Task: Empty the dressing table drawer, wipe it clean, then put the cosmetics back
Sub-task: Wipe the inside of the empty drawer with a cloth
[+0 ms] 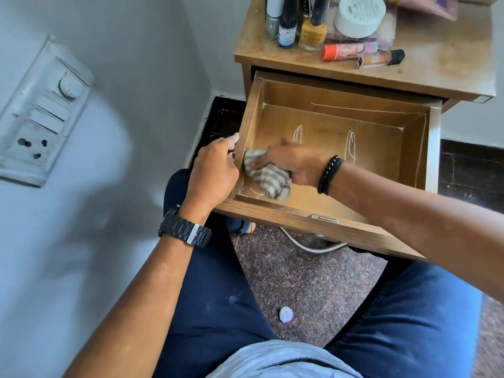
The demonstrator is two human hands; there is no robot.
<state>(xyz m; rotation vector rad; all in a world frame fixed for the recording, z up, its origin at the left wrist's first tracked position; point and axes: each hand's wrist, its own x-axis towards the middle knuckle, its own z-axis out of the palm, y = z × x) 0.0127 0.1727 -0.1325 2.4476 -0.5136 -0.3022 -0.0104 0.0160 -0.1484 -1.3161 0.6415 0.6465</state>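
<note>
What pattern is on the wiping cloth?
Brown and cream checks on the cloth, seen from the head camera.

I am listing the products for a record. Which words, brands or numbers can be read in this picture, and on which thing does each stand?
Blue-labelled bottle: print too blurred to read with certainty.
White jar: print on the lid, too small to read.
Orange tube: patterned label, no legible words.
Switch panel: no text visible.

We identify a home bedroom corner: cosmetics bottles (289,20) on a wooden dressing surface (436,64), wall switchboard (41,115) left.
</note>
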